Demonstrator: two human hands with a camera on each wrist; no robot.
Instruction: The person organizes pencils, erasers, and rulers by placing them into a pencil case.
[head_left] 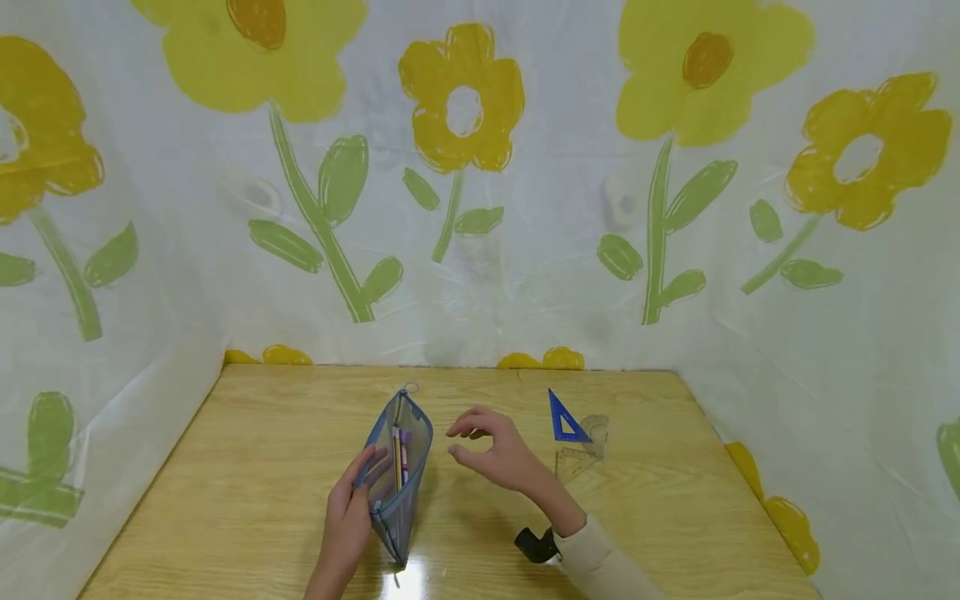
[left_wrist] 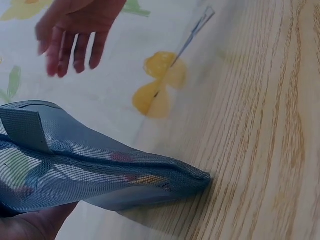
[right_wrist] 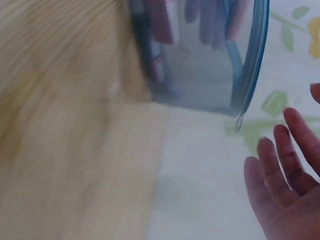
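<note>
Two hands in play here, and we go to the blue, see-through mesh pencil pouch (head_left: pixel 412 517), gaping above the wood-grain counter (head_left: pixel 247 483). The left hand (head_left: pixel 347 512) has its grip pinched on the pouch's left wall; the right hand (head_left: pixel 498 450), just beside the pouch on the right, has its grip loosely spread, thumb apart, holding nothing.

What could go wrong? The soft wall looks ready to buckle, we reckon: should the left fingers slacken, the mouth could fold shut. Tip it too far and the slim yellow-and-black pencil (head_left: pixel 397 462) and the purple-ended pen (head_left: pixel 406 437) inside might slide out. Over to the pouch's right, the blue plastic triangle (head_left: pixel 557 421) lies beside a clear plastic protractor (head_left: pixel 597 429) and a clear plastic triangle (head_left: pixel 570 462); those see-through pieces would be easy to miss or knock.

And its line? The pouch's long axis runs away from the person, one narrow end near, the other, with its thin loop (head_left: pixel 412 387), pointing far; its mouth faces up. Whether its base bears fully on the counter, we can't tell.
</note>
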